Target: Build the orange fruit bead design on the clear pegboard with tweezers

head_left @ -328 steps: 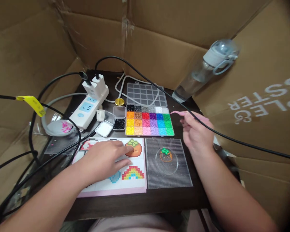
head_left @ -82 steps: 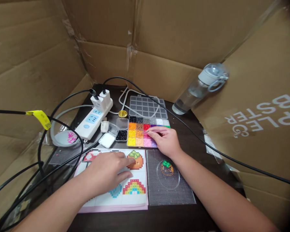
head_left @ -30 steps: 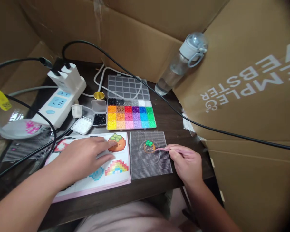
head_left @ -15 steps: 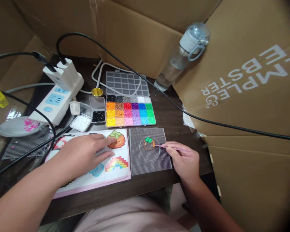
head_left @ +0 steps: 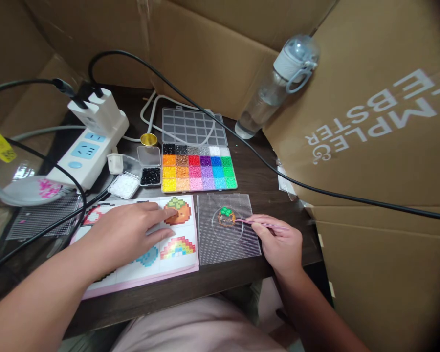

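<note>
My left hand lies over the printed pattern sheet, its index finger on the orange pumpkin-like picture and its fingers apart. In my right hand are pink tweezers, pinched between thumb and fingers. Their tip meets the right side of a small bead figure with a green top and a partly filled orange and brown body. That figure sits on a clear pegboard, within a marked circle. Whether the tips hold a bead is too small to tell.
Behind the pegboard stands an open bead box of many colours. Small cases of black beads and white beads are beside it. A power strip, a water bottle, cardboard walls and a black cable surround the workspace.
Both hands keep nearly the same places, the tweezer tip still at the figure's right side. Only a slight shift of the whole view shows.
</note>
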A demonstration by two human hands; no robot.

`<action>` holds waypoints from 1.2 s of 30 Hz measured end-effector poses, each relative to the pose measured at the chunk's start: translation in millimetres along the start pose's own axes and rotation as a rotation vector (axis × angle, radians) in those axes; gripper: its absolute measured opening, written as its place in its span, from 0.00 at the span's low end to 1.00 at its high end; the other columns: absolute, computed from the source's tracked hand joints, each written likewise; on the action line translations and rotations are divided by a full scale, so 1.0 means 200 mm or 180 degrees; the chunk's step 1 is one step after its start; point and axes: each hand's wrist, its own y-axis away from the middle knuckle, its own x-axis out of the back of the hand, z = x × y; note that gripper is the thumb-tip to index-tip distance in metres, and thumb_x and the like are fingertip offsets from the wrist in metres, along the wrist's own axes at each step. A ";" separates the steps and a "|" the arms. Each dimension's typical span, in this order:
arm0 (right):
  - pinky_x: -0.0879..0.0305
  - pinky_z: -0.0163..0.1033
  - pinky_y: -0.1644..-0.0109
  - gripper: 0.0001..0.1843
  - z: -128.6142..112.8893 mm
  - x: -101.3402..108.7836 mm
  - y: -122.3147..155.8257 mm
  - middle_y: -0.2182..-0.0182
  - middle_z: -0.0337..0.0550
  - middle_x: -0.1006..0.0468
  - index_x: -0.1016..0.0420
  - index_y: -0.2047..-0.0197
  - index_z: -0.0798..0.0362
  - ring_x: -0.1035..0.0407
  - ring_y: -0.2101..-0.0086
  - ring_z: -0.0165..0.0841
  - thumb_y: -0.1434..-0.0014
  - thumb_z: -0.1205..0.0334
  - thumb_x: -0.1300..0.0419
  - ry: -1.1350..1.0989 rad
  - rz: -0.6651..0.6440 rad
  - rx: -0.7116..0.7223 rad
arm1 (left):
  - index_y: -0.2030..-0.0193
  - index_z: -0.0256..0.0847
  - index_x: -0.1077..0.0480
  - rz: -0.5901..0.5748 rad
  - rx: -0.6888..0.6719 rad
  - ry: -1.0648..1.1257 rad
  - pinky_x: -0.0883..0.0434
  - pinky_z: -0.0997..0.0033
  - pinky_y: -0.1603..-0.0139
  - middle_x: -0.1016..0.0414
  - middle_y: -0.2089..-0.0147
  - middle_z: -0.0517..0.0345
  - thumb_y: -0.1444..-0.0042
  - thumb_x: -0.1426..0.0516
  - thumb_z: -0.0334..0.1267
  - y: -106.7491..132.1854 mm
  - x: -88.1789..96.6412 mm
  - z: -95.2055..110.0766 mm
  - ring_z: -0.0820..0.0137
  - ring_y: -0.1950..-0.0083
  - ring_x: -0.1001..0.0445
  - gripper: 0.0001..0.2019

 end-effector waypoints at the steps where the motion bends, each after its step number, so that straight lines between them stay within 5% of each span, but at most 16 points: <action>1: 0.21 0.36 0.61 0.07 0.00 0.00 0.00 0.71 0.41 0.15 0.16 0.71 0.49 0.20 0.69 0.33 0.46 0.70 0.35 0.0004 -0.0002 0.0006 | 0.39 0.55 0.29 -0.0005 0.0004 -0.0003 0.26 0.60 0.54 0.21 0.45 0.55 0.35 0.50 0.53 0.00 0.00 0.00 0.57 0.50 0.21 0.21; 18: 0.21 0.40 0.61 0.07 0.00 0.01 -0.01 0.70 0.42 0.15 0.15 0.70 0.49 0.20 0.68 0.36 0.45 0.68 0.35 0.0030 0.0008 -0.0069 | 0.42 0.52 0.27 0.0149 -0.0086 0.0256 0.27 0.59 0.55 0.20 0.49 0.53 0.36 0.48 0.50 0.00 0.00 0.00 0.57 0.52 0.21 0.19; 24: 0.23 0.40 0.56 0.07 -0.05 0.02 -0.22 0.67 0.41 0.15 0.14 0.66 0.46 0.21 0.66 0.34 0.42 0.65 0.35 0.0026 -0.0118 0.0388 | 0.45 0.52 0.26 0.0070 -0.0090 0.0251 0.28 0.60 0.54 0.20 0.51 0.53 0.36 0.46 0.44 0.01 0.04 0.03 0.58 0.53 0.21 0.16; 30: 0.26 0.42 0.52 0.07 -0.18 -0.20 -0.53 0.66 0.38 0.15 0.15 0.68 0.45 0.21 0.63 0.36 0.42 0.60 0.37 0.0453 -0.0641 0.0612 | 0.44 0.52 0.27 -0.0038 -0.0018 0.0266 0.28 0.59 0.55 0.20 0.54 0.53 0.36 0.47 0.45 0.02 0.08 0.05 0.57 0.54 0.21 0.16; 36: 0.24 0.40 0.58 0.05 -0.21 -0.45 -0.61 0.68 0.42 0.15 0.16 0.69 0.50 0.20 0.67 0.35 0.46 0.62 0.35 -0.0131 -0.1070 0.0383 | 0.47 0.52 0.26 -0.0092 0.0027 0.0289 0.29 0.61 0.58 0.20 0.54 0.54 0.36 0.47 0.43 0.02 0.09 0.06 0.57 0.55 0.21 0.14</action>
